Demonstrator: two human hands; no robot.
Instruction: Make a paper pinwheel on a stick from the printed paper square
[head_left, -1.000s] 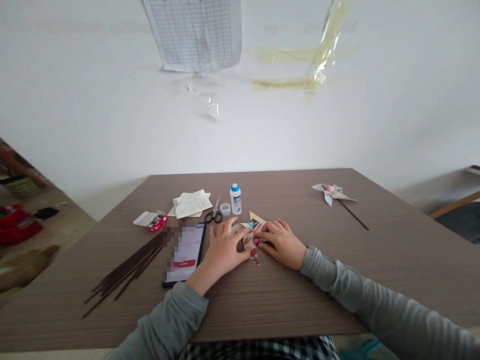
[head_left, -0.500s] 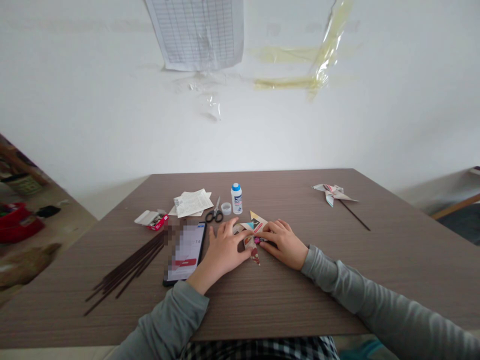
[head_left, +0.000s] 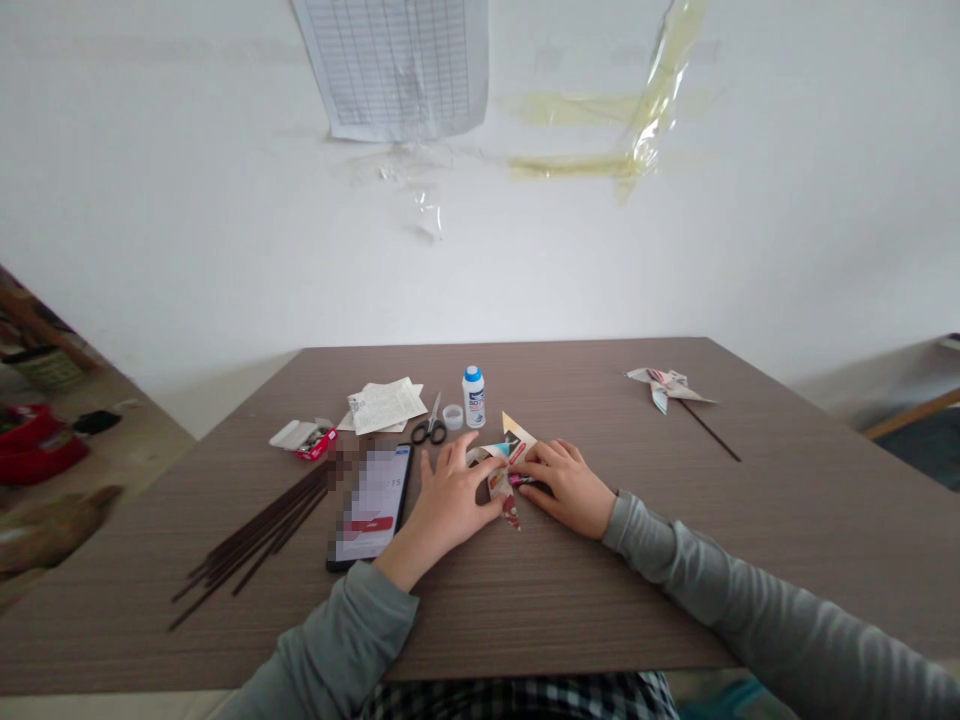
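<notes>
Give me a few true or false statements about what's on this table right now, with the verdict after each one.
The left hand and right hand both rest on the folded patterned paper. True.
The scissors lie to the right of the white bottle. False: they lie to its left.
A paper pinwheel on a dark stick lies toward the right of the table. True.
The phone lies face down. False: its lit screen faces up.
A bundle of dark sticks lies left of the phone. True.
The white bottle lies on its side. False: it stands upright, blue cap on top.
</notes>
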